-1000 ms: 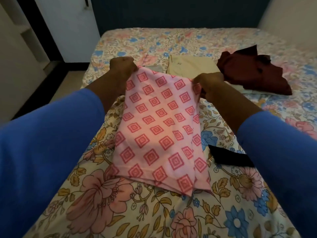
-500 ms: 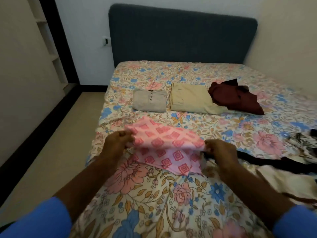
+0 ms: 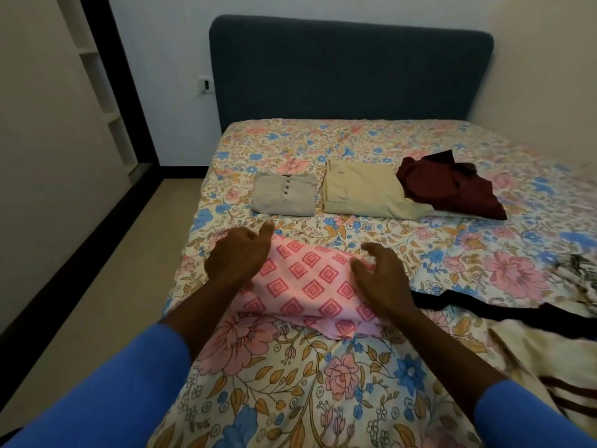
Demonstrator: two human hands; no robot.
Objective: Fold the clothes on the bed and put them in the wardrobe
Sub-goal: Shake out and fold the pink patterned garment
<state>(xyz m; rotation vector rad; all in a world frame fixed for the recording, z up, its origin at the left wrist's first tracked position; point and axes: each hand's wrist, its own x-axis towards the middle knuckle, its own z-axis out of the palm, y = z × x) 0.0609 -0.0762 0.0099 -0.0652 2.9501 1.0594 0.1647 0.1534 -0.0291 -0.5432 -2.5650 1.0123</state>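
A pink cloth with red diamond print (image 3: 307, 286) lies folded on the floral bedsheet (image 3: 323, 399) in front of me. My left hand (image 3: 239, 253) hovers over its left end, fingers loosely curled, thumb out, holding nothing. My right hand (image 3: 381, 276) rests at its right end with fingers spread. Farther up the bed lie a folded grey buttoned shirt (image 3: 284, 194), a folded beige garment (image 3: 365, 190) and a crumpled maroon garment (image 3: 449, 185).
A black garment (image 3: 484, 305) and cream, striped and patterned clothes (image 3: 549, 357) lie unfolded at the right. A blue headboard (image 3: 349, 69) stands at the far end. Floor (image 3: 97, 302) runs along the bed's left side, with shelves (image 3: 97, 76) in the left wall.
The pink cloth was held up, then lowered and folded onto the bed. Both hands have let go of it and now sit open over its ends.
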